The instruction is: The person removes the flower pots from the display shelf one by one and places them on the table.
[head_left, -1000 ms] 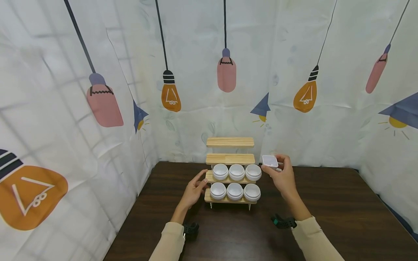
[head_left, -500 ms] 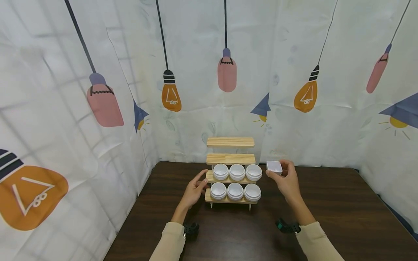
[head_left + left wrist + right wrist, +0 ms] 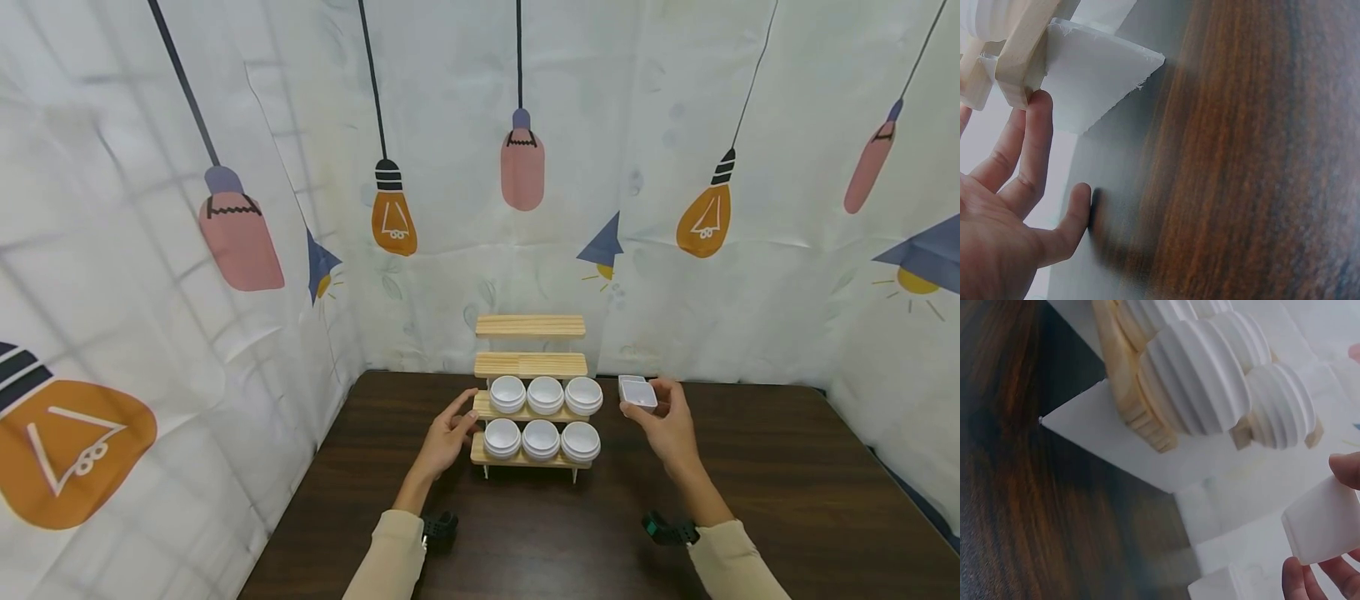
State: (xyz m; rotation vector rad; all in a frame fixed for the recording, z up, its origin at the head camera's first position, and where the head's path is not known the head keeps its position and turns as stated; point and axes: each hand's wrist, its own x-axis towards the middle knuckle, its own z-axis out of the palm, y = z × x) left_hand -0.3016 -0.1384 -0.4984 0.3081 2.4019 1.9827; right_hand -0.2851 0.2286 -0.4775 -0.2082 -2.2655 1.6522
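Note:
My left hand (image 3: 442, 442) lies at the left end of the stepped wooden rack (image 3: 531, 364). In the left wrist view, one fingertip (image 3: 1040, 100) touches the end of a light wooden shelf (image 3: 1022, 69), and the fingers are loosely extended. My right hand (image 3: 670, 425) holds a small white square bowl (image 3: 639, 394) to the right of the rack, pinched between thumb and fingers. The right wrist view shows this bowl (image 3: 1322, 522) from the side, tilted. Several round white ribbed bowls (image 3: 545, 396) fill the lower two shelves.
Another white square-edged piece (image 3: 1216, 585) shows at the bottom of the right wrist view. White side panels (image 3: 1097, 69) support the rack. The dark wooden table (image 3: 787, 483) reaches back to a white curtain (image 3: 450, 125) printed with lamps.
My right hand has moved right and slightly toward me with the square bowl, away from the rack. My left hand has stayed at the rack's left end.

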